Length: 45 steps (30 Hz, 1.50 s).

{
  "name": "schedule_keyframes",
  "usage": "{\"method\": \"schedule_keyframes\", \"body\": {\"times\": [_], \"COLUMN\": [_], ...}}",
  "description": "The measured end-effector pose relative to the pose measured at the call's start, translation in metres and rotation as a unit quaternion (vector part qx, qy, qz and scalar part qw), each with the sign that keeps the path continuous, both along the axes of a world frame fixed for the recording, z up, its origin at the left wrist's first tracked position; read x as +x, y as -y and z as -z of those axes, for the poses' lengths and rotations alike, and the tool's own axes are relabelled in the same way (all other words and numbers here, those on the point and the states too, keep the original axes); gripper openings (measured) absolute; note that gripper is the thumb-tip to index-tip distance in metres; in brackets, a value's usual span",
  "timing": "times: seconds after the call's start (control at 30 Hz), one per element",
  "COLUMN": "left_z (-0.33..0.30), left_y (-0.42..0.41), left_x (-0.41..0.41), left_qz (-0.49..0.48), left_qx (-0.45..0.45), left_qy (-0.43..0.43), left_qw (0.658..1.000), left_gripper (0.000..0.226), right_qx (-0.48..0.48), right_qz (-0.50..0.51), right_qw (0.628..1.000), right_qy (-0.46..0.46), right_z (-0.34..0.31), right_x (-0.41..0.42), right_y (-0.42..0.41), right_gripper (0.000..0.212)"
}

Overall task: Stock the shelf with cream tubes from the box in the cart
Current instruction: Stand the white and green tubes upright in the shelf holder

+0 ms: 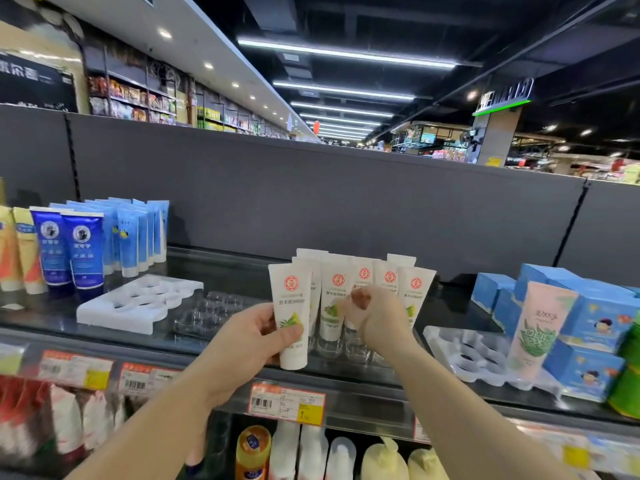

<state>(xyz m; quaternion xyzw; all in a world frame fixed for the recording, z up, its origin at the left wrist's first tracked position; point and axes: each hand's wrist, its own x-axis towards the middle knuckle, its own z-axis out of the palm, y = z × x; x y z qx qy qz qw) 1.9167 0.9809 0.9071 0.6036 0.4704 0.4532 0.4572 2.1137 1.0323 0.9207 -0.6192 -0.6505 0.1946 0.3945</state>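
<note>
Left hand [254, 336] is gripping a white cream tube [290, 315] at the shelf's [346, 374] front edge; right hand [375, 315] is pinching a standing tube [360, 277].

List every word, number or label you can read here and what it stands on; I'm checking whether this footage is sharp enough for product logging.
White cream tube in the left hand: red round logo, Chinese print below, too blurred to quote.
Blue tubes: white characters, unreadable.
Pink tube: large characters, blurred.
Price tag on the shelf edge: barcode and digits, too small.
Black wall sign: large characters, partly cut off.
No text reads reliably.
</note>
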Motion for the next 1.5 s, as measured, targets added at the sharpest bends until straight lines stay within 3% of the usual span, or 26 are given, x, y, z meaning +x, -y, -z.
{"method": "schedule_keyframes", "body": {"times": [0.07,0.1,0.2,0.3,0.4,0.5,0.6,0.9,1.5], "left_z": [-0.003,-0.005,-0.009,-0.007,0.004,0.015,0.020,0.031,0.032], "left_y": [-0.004,-0.006,-0.011,-0.017,-0.024,-0.023,-0.022,-0.030,-0.027], "left_x": [0.008,0.014,0.032,0.044,0.038,0.030,0.028,0.028,0.031], "left_qz": [0.004,0.006,0.018,0.013,-0.034,-0.014,0.005,-0.022,-0.023], "left_qx": [0.025,0.035,0.074,0.104,0.139,0.176,0.188,0.222,0.228], "left_qy": [-0.012,-0.009,-0.012,-0.049,-0.176,-0.339,-0.392,-0.407,-0.410], "left_qw": [1.000,0.999,0.997,0.993,0.974,0.924,0.900,0.886,0.883], "left_gripper": [0.031,0.033,0.033,0.033,0.039,0.040,0.037,0.029,0.028], "right_qx": [0.090,0.089,-0.027,-0.019,0.037,0.039,0.012,0.014,-0.030], "right_qz": [0.021,-0.014,-0.173,-0.152,-0.070,-0.034,-0.047,-0.062,-0.066], "right_qw": [0.994,0.993,0.977,0.976,0.979,0.990,0.994,0.996,0.997], "right_qy": [-0.054,-0.082,-0.119,-0.154,-0.187,-0.130,-0.095,-0.062,0.019], "right_z": [-0.003,-0.006,-0.007,-0.007,-0.011,-0.008,0.002,0.009,0.012], "right_x": [0.004,0.006,0.004,0.010,0.029,0.040,0.037,0.037,0.039], "right_y": [0.013,0.020,0.035,0.032,0.017,0.005,0.000,-0.007,-0.012], "right_gripper": [0.016,0.015,0.012,0.016,0.009,0.012,0.014,0.028,0.021]}}
